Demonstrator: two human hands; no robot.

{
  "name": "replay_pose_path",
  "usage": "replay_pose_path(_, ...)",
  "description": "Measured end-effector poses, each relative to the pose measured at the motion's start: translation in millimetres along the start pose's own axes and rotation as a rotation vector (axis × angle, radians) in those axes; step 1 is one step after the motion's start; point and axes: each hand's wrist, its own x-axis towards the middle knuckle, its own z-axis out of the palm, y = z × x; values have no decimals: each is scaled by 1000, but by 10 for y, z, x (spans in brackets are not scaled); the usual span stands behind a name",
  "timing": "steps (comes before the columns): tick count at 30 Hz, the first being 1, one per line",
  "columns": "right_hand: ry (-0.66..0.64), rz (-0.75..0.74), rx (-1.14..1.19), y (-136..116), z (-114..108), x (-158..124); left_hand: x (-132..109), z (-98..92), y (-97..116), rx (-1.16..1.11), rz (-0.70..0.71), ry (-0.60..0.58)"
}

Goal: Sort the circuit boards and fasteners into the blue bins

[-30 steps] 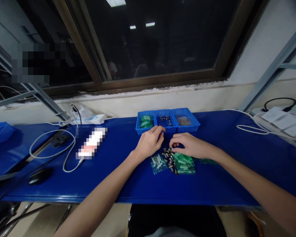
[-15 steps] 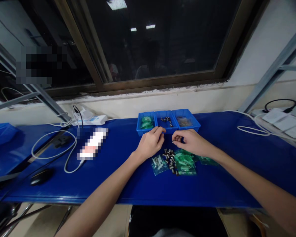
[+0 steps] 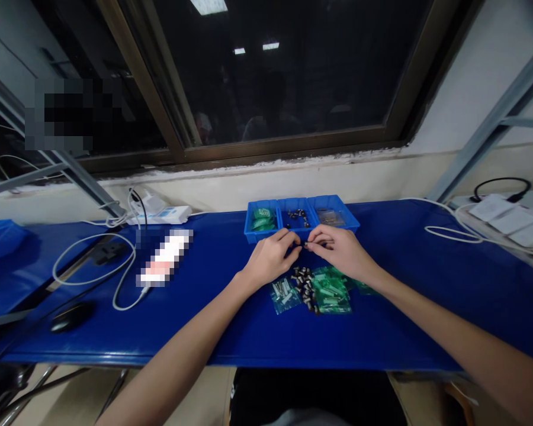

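Observation:
My left hand point(image 3: 273, 255) and my right hand point(image 3: 337, 251) meet fingertip to fingertip in front of three joined blue bins. Between the tips is a small dark metal fitting point(image 3: 306, 245), pinched by my right thumb and fingers. My left fingers are closed too, but what they grip is too small to make out. Below the hands lies a pile of dark metal fittings point(image 3: 305, 287). A clear bag of small metal pieces point(image 3: 285, 294) lies left of the pile, and green bags point(image 3: 332, 291) of metal parts lie to its right.
The left bin point(image 3: 247, 229) holds green bags, the middle bin point(image 3: 295, 202) dark fittings, the right bin point(image 3: 354, 223) small parts in clear plastic. A white cable point(image 3: 128, 307), a phone-like blurred object point(image 3: 166, 260), a black mouse point(image 3: 73, 316) and a power strip point(image 3: 173, 215) lie leftward.
My right hand has moved left and slightly up with the small fitting, closing the gap to my left hand. The left hand has shifted only slightly.

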Motion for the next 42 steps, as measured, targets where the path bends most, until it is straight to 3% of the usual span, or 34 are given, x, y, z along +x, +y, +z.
replay_pose_path(19, -23, -106, -166, -52, 117, -70, 2, 1, -6, 26, 49, -32)
replay_pose_path(34, 33, -203, -226, -59, 93, -56, -2, 3, -10, 32, 61, -44)
replay_pose_path(42, 0, -193, -297, -31, 79, -52, -4, 8, -4, -17, 22, 8)
